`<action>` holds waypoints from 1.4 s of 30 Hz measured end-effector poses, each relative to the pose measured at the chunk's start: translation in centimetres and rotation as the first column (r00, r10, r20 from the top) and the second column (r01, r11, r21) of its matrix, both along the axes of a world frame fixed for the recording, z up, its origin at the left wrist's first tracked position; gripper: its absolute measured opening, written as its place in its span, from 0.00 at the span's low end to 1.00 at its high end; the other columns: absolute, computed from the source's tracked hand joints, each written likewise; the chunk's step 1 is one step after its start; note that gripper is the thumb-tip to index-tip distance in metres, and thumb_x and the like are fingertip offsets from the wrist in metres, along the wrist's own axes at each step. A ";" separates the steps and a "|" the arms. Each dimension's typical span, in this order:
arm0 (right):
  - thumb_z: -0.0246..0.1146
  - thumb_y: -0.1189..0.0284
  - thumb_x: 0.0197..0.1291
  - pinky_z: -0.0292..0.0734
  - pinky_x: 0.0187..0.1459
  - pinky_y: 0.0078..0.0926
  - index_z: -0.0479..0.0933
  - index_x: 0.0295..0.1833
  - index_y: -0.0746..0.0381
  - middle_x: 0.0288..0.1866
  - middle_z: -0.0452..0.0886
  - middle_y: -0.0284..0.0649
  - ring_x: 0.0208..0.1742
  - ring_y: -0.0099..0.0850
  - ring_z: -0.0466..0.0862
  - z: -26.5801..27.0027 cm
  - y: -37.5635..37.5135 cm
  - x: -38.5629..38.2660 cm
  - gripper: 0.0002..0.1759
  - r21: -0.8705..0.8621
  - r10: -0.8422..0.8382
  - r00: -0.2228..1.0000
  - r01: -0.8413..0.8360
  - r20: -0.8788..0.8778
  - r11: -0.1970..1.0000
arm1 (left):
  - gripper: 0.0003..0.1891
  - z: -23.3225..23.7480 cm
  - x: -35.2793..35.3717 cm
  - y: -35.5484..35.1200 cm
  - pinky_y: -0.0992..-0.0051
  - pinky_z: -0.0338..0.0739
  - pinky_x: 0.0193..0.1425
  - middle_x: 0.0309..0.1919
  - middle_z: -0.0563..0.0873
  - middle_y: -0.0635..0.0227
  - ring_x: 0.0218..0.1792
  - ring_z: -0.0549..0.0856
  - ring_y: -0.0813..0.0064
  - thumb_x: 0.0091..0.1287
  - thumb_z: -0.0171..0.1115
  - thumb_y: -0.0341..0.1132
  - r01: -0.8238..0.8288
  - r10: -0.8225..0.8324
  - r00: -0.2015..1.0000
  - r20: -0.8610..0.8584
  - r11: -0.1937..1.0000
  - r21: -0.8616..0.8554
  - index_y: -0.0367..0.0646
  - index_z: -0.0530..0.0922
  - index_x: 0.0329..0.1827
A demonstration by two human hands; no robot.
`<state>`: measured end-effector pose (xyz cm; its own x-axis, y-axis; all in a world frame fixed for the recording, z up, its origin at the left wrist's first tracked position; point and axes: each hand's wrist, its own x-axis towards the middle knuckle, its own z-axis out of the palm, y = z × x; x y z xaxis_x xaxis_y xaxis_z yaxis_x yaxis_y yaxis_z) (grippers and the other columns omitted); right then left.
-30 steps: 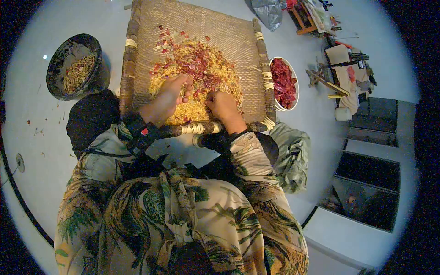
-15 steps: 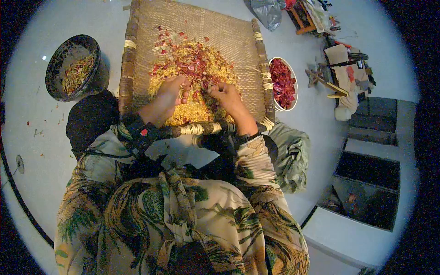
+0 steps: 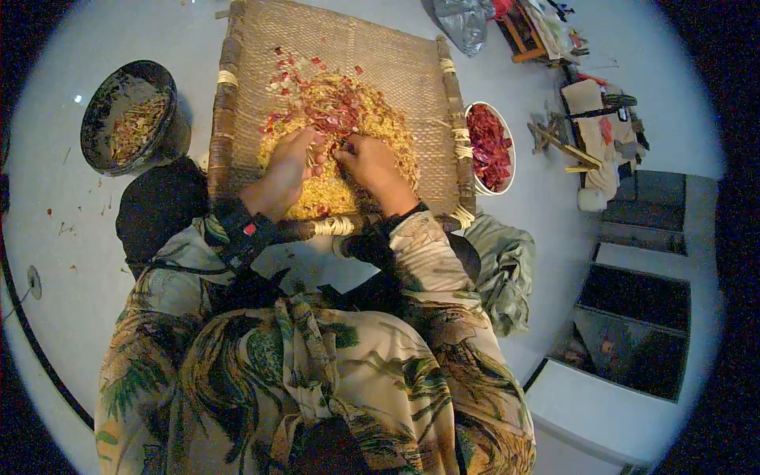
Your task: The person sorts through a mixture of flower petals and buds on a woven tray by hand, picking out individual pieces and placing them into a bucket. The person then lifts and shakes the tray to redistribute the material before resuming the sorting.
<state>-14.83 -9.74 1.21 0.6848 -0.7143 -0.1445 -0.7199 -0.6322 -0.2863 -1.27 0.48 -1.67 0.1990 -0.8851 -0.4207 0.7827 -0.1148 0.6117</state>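
Note:
A woven tray (image 3: 404,87) with a wooden frame leans in front of my knees. On it lies a heap of yellow seeds (image 3: 317,194), with red dried chili pieces (image 3: 336,117) spread over its upper part. My left hand (image 3: 294,168) is closed over the heap, fingers curled inward; what they hold is too small to make out. Close beside it, my right hand (image 3: 370,165) pinches what looks like a dark red dried chili at its fingertips. The two hands' fingertips nearly meet.
Left of the tray stands a black bucket (image 3: 176,131) holding stems and bits. A white bucket (image 3: 513,162) full of red dried chilies stands at the right. A crumpled greenish sack (image 3: 503,269) lies below it. Tools and a wooden stand (image 3: 566,146) are farther right.
My right hand has moved left and slightly inward, closer to my left hand. The left hand stays almost in place. Fewer red pieces show near the right hand.

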 end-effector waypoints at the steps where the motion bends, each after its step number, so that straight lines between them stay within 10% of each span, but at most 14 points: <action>1: 0.65 0.62 0.50 0.75 0.38 0.42 0.78 0.36 0.61 0.33 0.80 0.52 0.34 0.49 0.80 -0.8 0.1 0.2 0.14 -0.071 0.038 0.997 -0.043 -0.073 0.997 | 0.11 0.9 0.1 0.2 0.77 0.72 0.26 0.28 0.75 0.71 0.26 0.75 0.79 0.69 0.49 0.43 -0.040 0.040 0.999 0.014 0.999 0.029 0.45 0.72 0.35; 16: 0.66 0.68 0.54 0.72 0.33 0.23 0.79 0.36 0.66 0.23 0.78 0.38 0.28 0.19 0.76 4.4 -1.2 -1.0 0.11 0.373 -0.251 0.940 0.153 0.230 0.915 | 0.10 1.9 0.1 0.5 0.79 0.67 0.24 0.23 0.74 0.74 0.23 0.73 0.81 0.68 0.48 0.41 -0.039 0.035 0.998 0.059 0.997 0.066 0.46 0.72 0.33; 19: 0.66 0.68 0.54 0.72 0.33 0.24 0.79 0.41 0.64 0.27 0.80 0.40 0.28 0.23 0.78 3.4 -1.4 0.3 0.13 0.429 -0.145 0.843 -0.109 0.518 0.897 | 0.11 2.2 0.2 0.5 0.78 0.67 0.24 0.22 0.74 0.73 0.23 0.73 0.80 0.68 0.48 0.41 -0.101 0.099 0.994 0.036 0.993 0.067 0.45 0.71 0.32; 25: 0.64 0.67 0.54 0.75 0.43 0.35 0.79 0.45 0.60 0.40 0.82 0.44 0.38 0.45 0.81 3.4 -2.6 4.1 0.13 -0.065 0.087 0.991 -0.081 0.105 0.995 | 0.12 2.5 2.8 -0.3 0.78 0.67 0.25 0.24 0.75 0.71 0.24 0.73 0.80 0.68 0.48 0.42 -0.226 0.227 0.972 -0.061 0.974 0.020 0.44 0.72 0.31; 31: 0.63 0.65 0.54 0.68 0.56 0.40 0.77 0.48 0.57 0.58 0.73 0.48 0.57 0.48 0.72 -1.7 -2.7 5.0 0.15 -0.302 0.514 0.851 -0.465 0.108 0.832 | 0.10 5.8 4.7 0.6 0.78 0.67 0.26 0.25 0.75 0.73 0.26 0.73 0.81 0.67 0.50 0.41 -0.295 0.292 0.951 -0.106 0.955 -0.020 0.46 0.72 0.32; 38: 0.64 0.67 0.54 0.67 0.59 0.41 0.76 0.51 0.59 0.59 0.70 0.54 0.57 0.52 0.71 0.2 -3.6 -3.4 0.18 -0.191 0.336 0.939 -0.318 0.071 0.929 | 0.09 11.7 6.7 3.9 0.79 0.68 0.34 0.25 0.74 0.75 0.29 0.73 0.81 0.68 0.49 0.40 -0.218 0.234 0.965 0.115 0.966 -0.137 0.46 0.72 0.33; 42: 0.64 0.66 0.54 0.67 0.58 0.42 0.75 0.54 0.59 0.60 0.68 0.56 0.58 0.54 0.71 0.2 -4.5 -4.1 0.21 -0.079 0.100 0.995 -0.098 0.021 0.992 | 0.08 13.8 8.1 4.8 0.79 0.68 0.37 0.28 0.73 0.75 0.30 0.73 0.81 0.69 0.48 0.39 -0.272 0.250 0.956 -0.151 0.951 -0.147 0.47 0.71 0.35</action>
